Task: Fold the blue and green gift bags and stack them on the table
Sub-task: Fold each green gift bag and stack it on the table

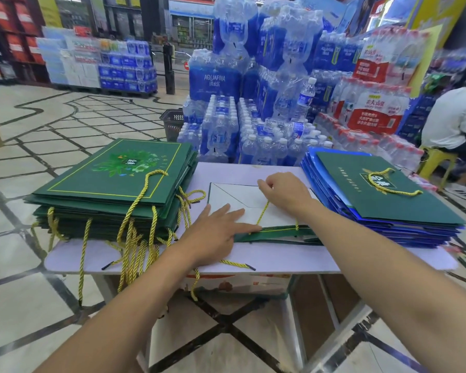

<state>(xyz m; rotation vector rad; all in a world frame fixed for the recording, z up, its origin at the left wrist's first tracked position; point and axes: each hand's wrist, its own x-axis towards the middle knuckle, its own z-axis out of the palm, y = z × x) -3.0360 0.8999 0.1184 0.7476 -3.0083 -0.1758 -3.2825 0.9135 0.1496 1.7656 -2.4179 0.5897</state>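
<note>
One flattened green-and-white paper gift bag [240,200] lay on the pale worktop [280,259] beneath both grips. The left grip [218,232] pressed it, wide and flat; the right grip [285,192] curled at its far edge, hold unclear. Two stacks flanked them: green bags [111,189] leftward, blue bags [318,181] rightward.

Left forearm enters from 7 o'clock. The left hand [218,232] lies palm down, fingers straight and spread toward 2 o'clock, pressing on the gift bag [237,197]. Right forearm enters from 4 o'clock and reaches toward 10 o'clock. The right hand [285,193], at 1 o'clock of the left, is knuckles up with fingers curled, pinching the same bag.
</note>
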